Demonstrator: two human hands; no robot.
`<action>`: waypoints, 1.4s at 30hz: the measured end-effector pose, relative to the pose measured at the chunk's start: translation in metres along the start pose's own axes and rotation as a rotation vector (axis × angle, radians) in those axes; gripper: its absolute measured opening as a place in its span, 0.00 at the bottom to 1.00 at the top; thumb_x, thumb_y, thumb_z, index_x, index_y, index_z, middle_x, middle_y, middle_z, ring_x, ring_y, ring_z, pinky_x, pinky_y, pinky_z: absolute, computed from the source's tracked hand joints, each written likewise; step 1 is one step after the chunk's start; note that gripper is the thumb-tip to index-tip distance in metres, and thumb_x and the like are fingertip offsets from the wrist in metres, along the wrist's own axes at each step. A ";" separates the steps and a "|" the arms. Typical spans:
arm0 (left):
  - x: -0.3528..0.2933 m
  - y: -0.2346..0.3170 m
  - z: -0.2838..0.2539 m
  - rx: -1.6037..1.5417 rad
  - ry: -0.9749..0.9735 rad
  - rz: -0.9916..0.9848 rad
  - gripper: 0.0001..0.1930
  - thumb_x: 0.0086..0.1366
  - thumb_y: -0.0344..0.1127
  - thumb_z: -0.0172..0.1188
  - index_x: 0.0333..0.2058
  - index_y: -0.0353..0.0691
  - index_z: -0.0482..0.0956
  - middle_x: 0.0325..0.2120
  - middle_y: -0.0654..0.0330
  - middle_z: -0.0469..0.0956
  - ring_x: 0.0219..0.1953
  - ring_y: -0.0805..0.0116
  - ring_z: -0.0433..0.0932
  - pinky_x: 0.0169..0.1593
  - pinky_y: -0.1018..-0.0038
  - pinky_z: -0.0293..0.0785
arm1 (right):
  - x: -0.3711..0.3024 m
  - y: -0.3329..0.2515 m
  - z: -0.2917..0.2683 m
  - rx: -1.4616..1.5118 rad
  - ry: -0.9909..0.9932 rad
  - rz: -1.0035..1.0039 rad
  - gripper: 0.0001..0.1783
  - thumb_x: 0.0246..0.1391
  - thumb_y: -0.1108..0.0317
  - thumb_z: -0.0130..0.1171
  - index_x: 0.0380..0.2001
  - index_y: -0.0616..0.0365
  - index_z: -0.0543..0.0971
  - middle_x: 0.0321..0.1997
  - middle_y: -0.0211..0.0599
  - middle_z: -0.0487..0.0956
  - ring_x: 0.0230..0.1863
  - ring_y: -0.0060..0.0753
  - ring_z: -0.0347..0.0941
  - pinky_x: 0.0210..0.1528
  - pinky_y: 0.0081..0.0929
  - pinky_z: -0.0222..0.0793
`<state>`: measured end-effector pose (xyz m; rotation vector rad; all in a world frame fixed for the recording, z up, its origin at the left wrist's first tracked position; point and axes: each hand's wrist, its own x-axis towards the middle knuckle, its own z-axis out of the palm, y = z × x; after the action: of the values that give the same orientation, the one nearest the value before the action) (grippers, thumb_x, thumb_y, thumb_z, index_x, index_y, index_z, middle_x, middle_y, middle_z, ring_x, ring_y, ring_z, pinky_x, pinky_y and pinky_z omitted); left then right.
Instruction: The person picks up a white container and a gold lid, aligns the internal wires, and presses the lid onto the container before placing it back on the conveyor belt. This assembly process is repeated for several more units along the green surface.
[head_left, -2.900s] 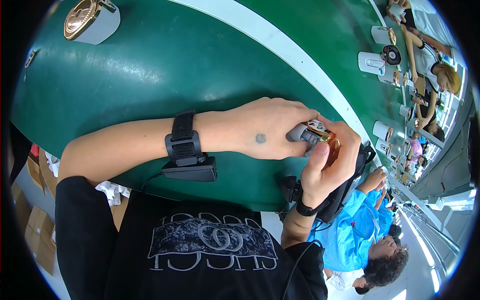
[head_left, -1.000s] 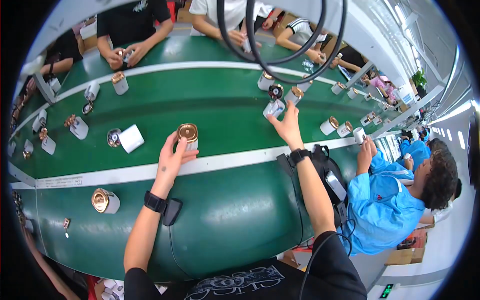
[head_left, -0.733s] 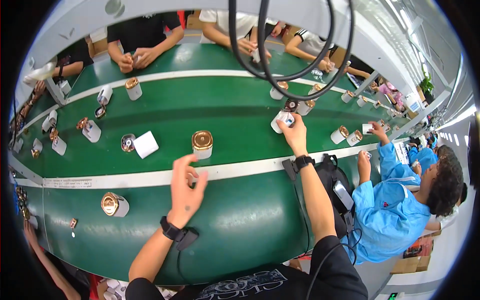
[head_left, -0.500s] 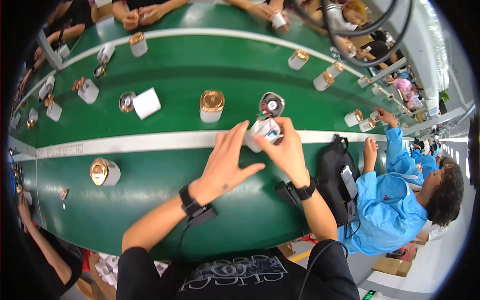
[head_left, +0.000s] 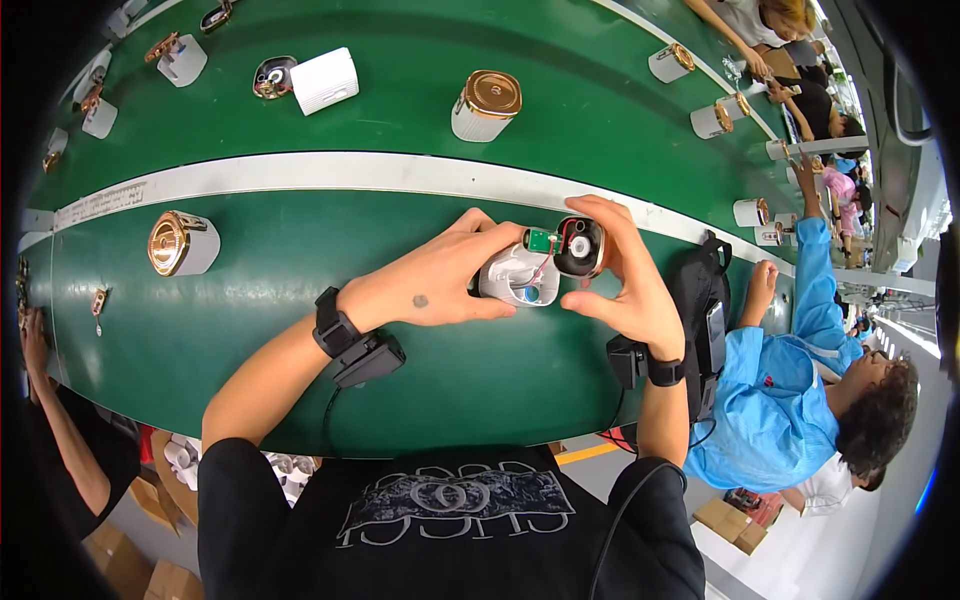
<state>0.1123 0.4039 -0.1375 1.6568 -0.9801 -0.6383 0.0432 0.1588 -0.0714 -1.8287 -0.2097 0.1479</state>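
Observation:
My left hand point(head_left: 425, 275) is closed around the side of a white plastic housing point(head_left: 505, 272) whose open end shows wires and a bluish part inside. My right hand point(head_left: 637, 295) grips a dark round cap with a speaker point(head_left: 580, 246), thumb and fingers on its rim. Thin wires join the cap to the housing. Between them, near my left fingertips, sticks up a small green circuit board point(head_left: 541, 241). Both pieces are held just over the green table point(head_left: 420, 400), cap beside the housing's opening.
A gold-topped white unit point(head_left: 185, 243) and a small loose part point(head_left: 98, 306) are at left. Beyond the white rail point(head_left: 300, 172) stand another gold-topped unit point(head_left: 487, 105) and an opened one point(head_left: 325, 80). A black bag point(head_left: 690, 275) and a co-worker in blue point(head_left: 770, 380) are at right.
My left hand, open and apart before, now holds the housing. The right hand has shifted from the housing to the speaker cap. Both pieces came off the rail, nearer to me; the view has tilted.

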 end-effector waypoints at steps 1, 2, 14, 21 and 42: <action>0.000 0.000 -0.001 -0.020 -0.004 -0.003 0.39 0.56 0.38 0.75 0.65 0.39 0.69 0.50 0.55 0.76 0.55 0.56 0.68 0.61 0.63 0.70 | 0.000 -0.001 -0.002 -0.160 -0.028 -0.072 0.32 0.55 0.58 0.74 0.58 0.60 0.74 0.60 0.38 0.76 0.52 0.29 0.75 0.44 0.26 0.75; -0.001 -0.002 -0.001 -0.021 -0.003 0.001 0.39 0.56 0.38 0.75 0.65 0.39 0.69 0.50 0.55 0.76 0.55 0.56 0.68 0.61 0.63 0.70 | 0.000 -0.003 -0.004 -0.321 -0.054 -0.144 0.31 0.54 0.59 0.75 0.56 0.61 0.75 0.58 0.36 0.77 0.50 0.28 0.76 0.44 0.26 0.74; -0.008 -0.003 -0.004 0.324 0.198 0.181 0.36 0.54 0.32 0.72 0.63 0.47 0.72 0.53 0.56 0.78 0.54 0.52 0.71 0.58 0.59 0.74 | 0.013 -0.031 0.009 0.421 0.086 0.674 0.25 0.65 0.62 0.64 0.61 0.60 0.73 0.39 0.27 0.79 0.32 0.19 0.73 0.22 0.11 0.65; -0.007 -0.015 0.005 0.475 0.302 0.317 0.33 0.56 0.35 0.72 0.62 0.51 0.74 0.49 0.56 0.78 0.47 0.50 0.75 0.51 0.57 0.75 | -0.010 -0.014 0.033 0.894 0.134 0.507 0.33 0.63 0.64 0.66 0.68 0.59 0.67 0.52 0.36 0.75 0.38 0.25 0.75 0.29 0.20 0.74; -0.008 -0.015 0.006 0.243 0.060 0.192 0.29 0.61 0.36 0.71 0.59 0.43 0.68 0.53 0.58 0.78 0.57 0.56 0.76 0.61 0.61 0.63 | -0.011 -0.009 0.040 -0.245 0.051 0.091 0.21 0.71 0.56 0.49 0.51 0.63 0.76 0.42 0.41 0.76 0.33 0.31 0.73 0.38 0.27 0.69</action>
<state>0.1074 0.4088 -0.1542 1.7538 -1.1932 -0.3497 0.0237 0.1967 -0.0735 -2.0845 -0.1125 0.1436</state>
